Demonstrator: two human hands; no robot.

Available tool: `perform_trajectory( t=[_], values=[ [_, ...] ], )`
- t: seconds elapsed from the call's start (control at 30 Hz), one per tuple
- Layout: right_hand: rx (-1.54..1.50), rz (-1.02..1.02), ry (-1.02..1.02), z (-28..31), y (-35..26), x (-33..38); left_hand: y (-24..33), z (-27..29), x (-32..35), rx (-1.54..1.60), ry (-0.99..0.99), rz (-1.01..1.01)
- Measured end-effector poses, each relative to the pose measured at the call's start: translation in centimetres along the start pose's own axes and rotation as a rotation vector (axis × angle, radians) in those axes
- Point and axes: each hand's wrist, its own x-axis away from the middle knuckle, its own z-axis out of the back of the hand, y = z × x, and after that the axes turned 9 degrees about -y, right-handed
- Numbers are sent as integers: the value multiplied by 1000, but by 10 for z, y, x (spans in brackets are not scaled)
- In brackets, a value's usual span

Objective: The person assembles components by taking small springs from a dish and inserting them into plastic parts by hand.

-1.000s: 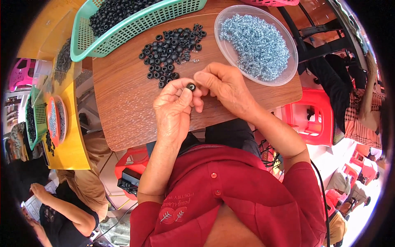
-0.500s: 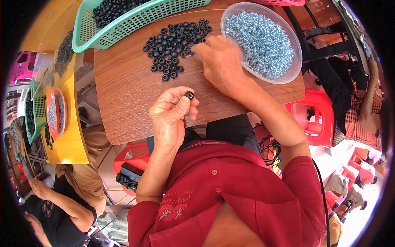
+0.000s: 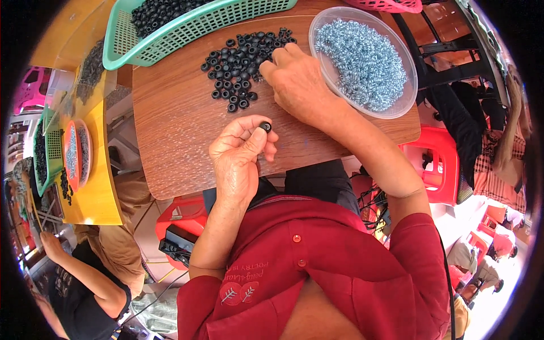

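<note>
Between thumb and fingertips, my left hand (image 3: 238, 153) pinches a small black hollow cap (image 3: 265, 127), its opening turned up with something pale and shiny inside. My right hand (image 3: 297, 79) rests on the table at the right side of a pile of similar black caps (image 3: 241, 59). Its fingers are curled down, and whatever they grip is hidden under them. Right beside that hand stands a round clear plastic tub (image 3: 412, 85) full of small pale-blue, shiny pieces (image 3: 362, 65), too small to name.
At the table's back left, a green plastic basket (image 3: 170, 50) holds more black caps. A pink basket (image 3: 391, 5) shows at the top edge. The brown wooden table (image 3: 170, 130) ends near my waist. Red stools (image 3: 436, 164) flank me, and a co-worker's arm (image 3: 85, 280) shows at lower left.
My right hand has shifted slightly over the table, its fingers still curled by the pile. The left hand keeps its pinch on the black cap. The whole view has moved a little.
</note>
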Motion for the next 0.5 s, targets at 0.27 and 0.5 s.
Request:
perform_trajectory(
  t=[0.27,0.5],
  values=[
    [-179,-29,79,-6,8,11,0,-1,0,-9,-1,4],
    [-261,-48,136,-12,4,12,0,-2,-1,-16,13,3]
  ],
)
